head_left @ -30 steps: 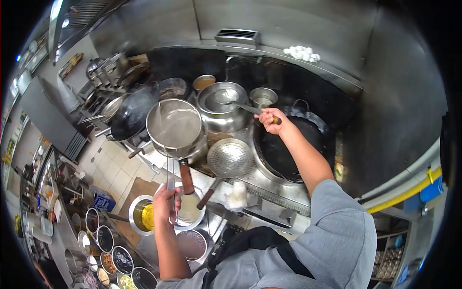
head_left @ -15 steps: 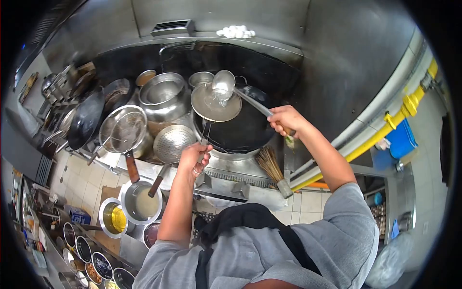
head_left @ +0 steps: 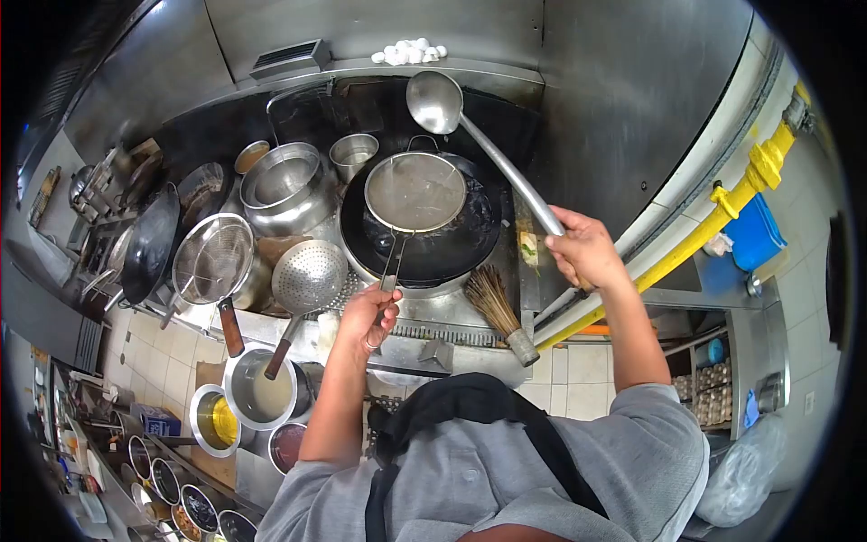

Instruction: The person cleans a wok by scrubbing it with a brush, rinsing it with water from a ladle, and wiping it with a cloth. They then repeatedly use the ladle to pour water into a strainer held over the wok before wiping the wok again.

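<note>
My left hand [head_left: 368, 318] is closed round the wire handle of a fine-mesh strainer [head_left: 415, 191], whose round mesh is held over a large black wok [head_left: 452, 257] on the stove. In my right hand [head_left: 585, 250] is the handle of a long metal ladle [head_left: 435, 103], its bowl raised above and behind the strainer near the back wall. The ladle's bowl looks bare inside. Dark, shiny wet patches show on the wok's inner surface. Left of the strainer lies a perforated skimmer [head_left: 310, 277] with a dark handle.
A bamboo brush [head_left: 492, 300] leans at the stove's front right. Left are a steel pot [head_left: 287, 212], a wire-mesh strainer [head_left: 215, 257] and a small metal pot [head_left: 353, 154]. Pots of pale liquid [head_left: 271, 397] and yellow oil [head_left: 226, 421] stand lower left. White eggshell-like pieces [head_left: 409, 51] sit on the back ledge.
The ladle has moved up and away from the strainer, and the liquid falling from it is gone. My right hand has shifted right and slightly down. My left hand still holds the strainer.
</note>
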{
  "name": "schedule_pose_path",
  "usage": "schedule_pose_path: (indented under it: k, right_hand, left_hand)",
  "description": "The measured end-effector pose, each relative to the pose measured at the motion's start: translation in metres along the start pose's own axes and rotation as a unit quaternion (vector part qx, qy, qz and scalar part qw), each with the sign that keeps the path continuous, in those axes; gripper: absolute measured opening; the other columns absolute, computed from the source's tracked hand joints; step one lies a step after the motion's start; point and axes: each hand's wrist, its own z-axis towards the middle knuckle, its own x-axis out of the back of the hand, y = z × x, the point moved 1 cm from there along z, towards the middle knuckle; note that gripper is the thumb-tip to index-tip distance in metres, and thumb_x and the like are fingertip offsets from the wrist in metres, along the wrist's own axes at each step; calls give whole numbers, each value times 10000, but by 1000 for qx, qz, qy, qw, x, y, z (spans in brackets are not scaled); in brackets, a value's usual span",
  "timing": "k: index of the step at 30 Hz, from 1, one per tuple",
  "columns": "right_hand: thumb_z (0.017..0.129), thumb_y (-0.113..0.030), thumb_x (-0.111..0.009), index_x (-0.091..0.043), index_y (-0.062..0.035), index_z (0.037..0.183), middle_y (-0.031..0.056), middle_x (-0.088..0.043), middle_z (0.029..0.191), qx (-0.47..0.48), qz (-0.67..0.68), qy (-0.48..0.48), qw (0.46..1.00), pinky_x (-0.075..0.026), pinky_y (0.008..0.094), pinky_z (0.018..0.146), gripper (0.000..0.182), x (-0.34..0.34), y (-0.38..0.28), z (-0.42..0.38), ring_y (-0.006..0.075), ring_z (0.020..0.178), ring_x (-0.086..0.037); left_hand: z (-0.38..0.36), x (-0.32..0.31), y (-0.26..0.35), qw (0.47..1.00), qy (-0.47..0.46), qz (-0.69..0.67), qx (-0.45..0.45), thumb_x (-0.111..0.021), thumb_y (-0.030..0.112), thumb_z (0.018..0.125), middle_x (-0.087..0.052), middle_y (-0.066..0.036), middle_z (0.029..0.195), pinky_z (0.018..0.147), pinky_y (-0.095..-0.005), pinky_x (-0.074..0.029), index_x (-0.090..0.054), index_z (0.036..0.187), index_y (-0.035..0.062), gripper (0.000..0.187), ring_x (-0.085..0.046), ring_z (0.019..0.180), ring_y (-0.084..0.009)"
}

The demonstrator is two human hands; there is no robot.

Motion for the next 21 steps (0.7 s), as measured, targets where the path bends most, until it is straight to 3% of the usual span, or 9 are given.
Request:
schedule_pose_path:
  k: [3, 5, 6, 7, 9, 11, 13, 15, 21]
  right_hand:
    - [860, -39, -593, -488, -3, 1293, -4, -502, 628, -134, 345, -112, 922, -313, 216, 321, 448, 14, 46, 44, 55, 418, -434]
    - [849, -72, -609, -509, -8, 1281, 13, -534, 670, -71, 4, -1, 997, -317, 236, 336, 448, 1, 65, 63, 67, 418, -437]
    - [824, -93, -629, -527, 30, 1250, 59, -585, 734, -17, -158, 28, 987, -431, 280, 457, 456, -8, 72, 64, 130, 503, -522]
    - [796, -88, -640, -521, 51, 1245, 111, -639, 831, 170, -326, 106, 924, -499, 314, 683, 485, -1, 90, 64, 194, 689, -605]
    - [784, -85, -638, -520, 42, 1253, 146, -656, 957, 61, -235, 74, 967, -465, 305, 859, 500, 8, 71, 36, 205, 910, -618]
    - [794, -75, -634, -505, 21, 1280, 170, -643, 1051, 221, -290, 119, 924, -451, 294, 887, 512, 26, 86, 10, 189, 980, -607]
    - [796, -45, -632, -486, 13, 1305, 158, -634, 1096, 146, -213, 114, 959, -435, 282, 913, 533, 38, 89, -32, 166, 1035, -581]
    - [796, -14, -627, -461, 3, 1337, 122, -636, 1111, 22, -98, 109, 989, -436, 288, 914, 567, 52, 102, -72, 151, 1038, -569]
    - [779, 6, -619, -478, -41, 1350, 55, -626, 1047, -39, -88, 106, 990, -459, 244, 807, 590, 49, 135, -172, 95, 898, -562]
  left_hand:
    - [-2, 0, -7, 1000, 5, 5, -8, -436, -22, 864, -544, -76, 825, 329, -187, -358, -462, 978, -18, 117, -457, 504, -84]
    - [-5, 1, -10, 1000, -14, 12, -3, -439, -23, 861, -536, -78, 816, 337, -188, -360, -468, 955, -23, 99, -453, 498, -83]
    - [-4, 3, -13, 1000, -8, 0, 9, -440, -22, 862, -532, -76, 808, 343, -189, -361, -466, 955, -23, 97, -451, 497, -82]
    - [-2, 5, -11, 1000, -3, -9, 18, -441, -21, 862, -527, -75, 800, 348, -190, -361, -464, 954, -23, 95, -450, 496, -81]
    - [-4, 1, -15, 1000, 22, 1, 10, -442, -22, 866, -515, -75, 783, 355, -189, -341, -450, 962, -15, 96, -442, 497, -80]
    - [0, 6, -8, 1000, 10, 12, 25, -430, -27, 867, -527, -85, 819, 352, -192, -332, -432, 964, -2, 101, -436, 499, -81]
    - [9, -4, 14, 1000, -7, 13, 25, -426, -22, 869, -544, -69, 813, 346, -196, -335, -451, 1002, 28, 144, -424, 486, -74]
    - [22, -30, 51, 996, -71, 46, 24, -431, -11, 871, -545, -59, 801, 341, -197, -328, -462, 1029, 32, 167, -423, 475, -72]
    - [49, -153, 109, 908, -31, 393, -141, -429, 7, 859, -536, -73, 763, 320, -215, -307, -525, 1075, 4, 236, -465, 464, -87]
